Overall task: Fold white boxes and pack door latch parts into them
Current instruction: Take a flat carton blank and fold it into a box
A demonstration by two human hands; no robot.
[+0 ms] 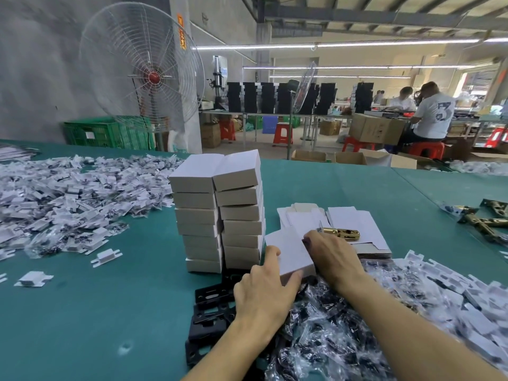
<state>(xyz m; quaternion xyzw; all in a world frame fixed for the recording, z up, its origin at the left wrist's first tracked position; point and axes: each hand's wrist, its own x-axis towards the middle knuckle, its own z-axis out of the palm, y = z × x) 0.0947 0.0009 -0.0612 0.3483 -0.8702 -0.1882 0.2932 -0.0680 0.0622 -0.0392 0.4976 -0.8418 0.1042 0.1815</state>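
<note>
Head view. Green-covered table [115, 312] in a factory hall, pedestal fan [143, 70] beyond. Left of the grip: two stacks of folded boxes [220, 213]. Just past it: brass door latch [341, 233] lying on flat box blanks [357, 221]. Bagged black parts [324, 339] under the wrists, contents hard to make out. Left hand [264, 295] clasps the near end of the white box [291, 251], thumb on top. Right hand [334, 255] pinches its far edge, fingertips hidden.
</note>
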